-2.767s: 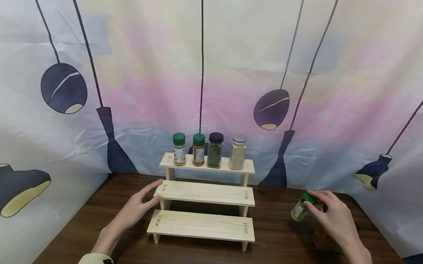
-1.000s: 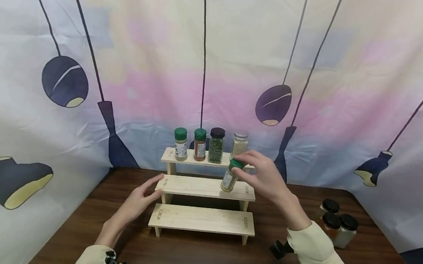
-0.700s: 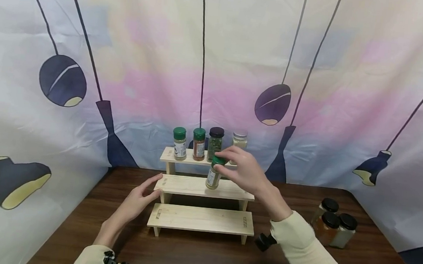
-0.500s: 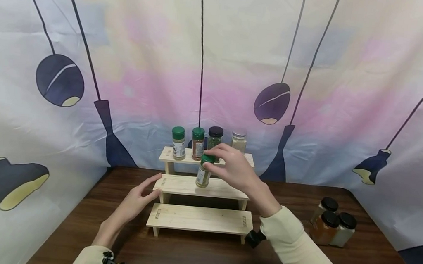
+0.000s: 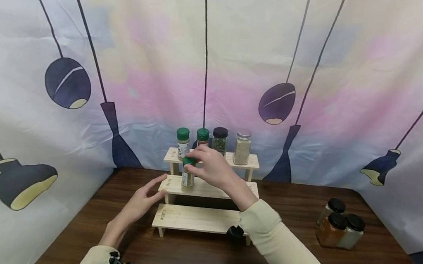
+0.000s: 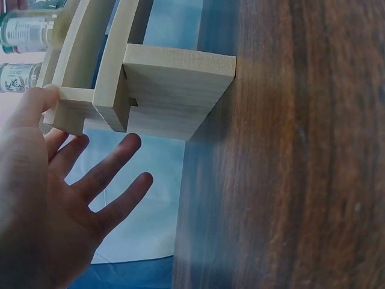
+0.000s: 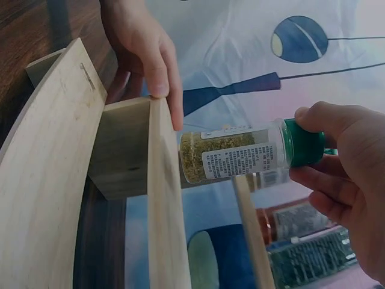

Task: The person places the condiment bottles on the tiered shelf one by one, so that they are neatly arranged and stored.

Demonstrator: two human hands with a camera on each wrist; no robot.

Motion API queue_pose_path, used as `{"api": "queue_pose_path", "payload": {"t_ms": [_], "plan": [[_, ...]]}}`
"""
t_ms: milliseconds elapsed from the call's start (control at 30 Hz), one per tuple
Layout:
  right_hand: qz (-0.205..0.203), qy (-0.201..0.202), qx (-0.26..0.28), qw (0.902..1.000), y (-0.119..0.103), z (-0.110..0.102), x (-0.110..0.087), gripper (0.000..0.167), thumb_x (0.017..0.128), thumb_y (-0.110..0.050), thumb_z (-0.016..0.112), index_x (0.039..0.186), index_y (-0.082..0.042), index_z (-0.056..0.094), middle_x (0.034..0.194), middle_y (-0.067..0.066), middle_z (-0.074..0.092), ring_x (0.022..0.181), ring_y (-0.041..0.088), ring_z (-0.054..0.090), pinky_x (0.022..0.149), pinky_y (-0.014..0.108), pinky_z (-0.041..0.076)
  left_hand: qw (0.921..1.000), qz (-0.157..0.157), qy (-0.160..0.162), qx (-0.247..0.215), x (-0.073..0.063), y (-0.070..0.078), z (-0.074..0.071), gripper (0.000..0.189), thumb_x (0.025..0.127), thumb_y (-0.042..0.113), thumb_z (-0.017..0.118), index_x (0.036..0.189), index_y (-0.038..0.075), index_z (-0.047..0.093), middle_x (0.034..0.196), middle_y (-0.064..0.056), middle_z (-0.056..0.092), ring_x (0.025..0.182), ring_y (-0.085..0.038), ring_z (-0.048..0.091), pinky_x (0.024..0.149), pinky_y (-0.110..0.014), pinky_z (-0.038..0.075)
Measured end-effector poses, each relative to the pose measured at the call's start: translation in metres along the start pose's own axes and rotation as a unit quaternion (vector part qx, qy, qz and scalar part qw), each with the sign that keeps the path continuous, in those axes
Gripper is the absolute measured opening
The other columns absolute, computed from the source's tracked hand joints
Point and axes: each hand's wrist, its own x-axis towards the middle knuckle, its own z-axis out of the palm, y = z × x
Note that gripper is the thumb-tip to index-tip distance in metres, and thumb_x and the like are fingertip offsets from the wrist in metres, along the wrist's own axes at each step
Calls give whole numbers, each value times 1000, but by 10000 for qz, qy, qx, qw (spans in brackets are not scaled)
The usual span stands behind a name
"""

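Observation:
Between thumb and fingers my right hand (image 5: 214, 167) grips the green cap of a spice jar (image 5: 187, 180), upright over the left part of the wooden rack's middle step (image 5: 207, 189). Greenish flakes and a printed label show on this jar (image 7: 231, 153) in the right wrist view. Its base is at the step's surface; whether it bears on it I cannot tell. My left hand (image 5: 136, 203) holds the left end of the middle step between thumb and index finger. In the left wrist view, the left hand's other fingers (image 6: 111, 165) are spread beside the rack.
On the top step stand a green-capped jar (image 5: 183, 140), another green-capped jar (image 5: 203, 134) partly covered, a black-lidded herb jar (image 5: 220, 141) and a silver-lidded jar (image 5: 242, 150). Black-lidded jars (image 5: 331, 232) cluster on the table's right side. A printed cloth (image 5: 164, 62) hangs behind.
My right hand has carried the green-capped jar from the right side of the table to the middle step, then leftward along it. My left hand has stayed at the rack.

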Motion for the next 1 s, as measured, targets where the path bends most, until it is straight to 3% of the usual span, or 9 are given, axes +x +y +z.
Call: {"api": "queue_pose_path", "payload": {"t_ms": [267, 467, 633, 800, 1000], "plan": [[89, -299, -76, 9995, -4, 12, 13, 35, 96, -33, 67, 126, -15, 69, 116, 2, 66, 94, 19, 68, 72, 26, 53, 9999, -37, -17, 92, 2, 1, -2, 60, 99, 46, 58, 153, 26, 41, 159, -6, 37, 146, -37, 31, 109, -64, 35], [299, -403, -64, 9987, -5, 18, 15, 36, 96, -33, 67, 127, -15, 68, 119, 3, 66, 92, 14, 66, 72, 23, 53, 10000, -20, -43, 79, 2, 0, -1, 60, 99, 45, 58, 153, 24, 41, 159, -7, 37, 146, -38, 32, 108, -64, 35], [418, -382, 134, 9983, -5, 19, 13, 41, 96, -34, 67, 133, -15, 64, 124, 4, 63, 101, 19, 67, 80, 30, 56, 10000, -40, -31, 39, 3, 0, 0, 60, 99, 45, 58, 153, 26, 41, 159, -7, 38, 146, -38, 33, 108, -64, 36], [421, -125, 203, 9988, 1, 15, 0, 47, 94, -36, 69, 136, -17, 61, 129, 3, 61, 106, 19, 65, 84, 34, 56, 10000, -49, -32, 55, 3, -1, 0, 61, 98, 46, 59, 153, 23, 42, 158, -9, 39, 146, -38, 32, 110, -64, 32], [263, 340, 208, 9989, 11, 5, -17, 39, 92, -31, 72, 127, -13, 67, 115, 4, 65, 103, 22, 65, 85, 37, 56, 9999, -44, 42, 99, 3, -2, 1, 61, 97, 47, 61, 152, 25, 43, 158, -9, 40, 146, -38, 32, 111, -64, 32]]}}
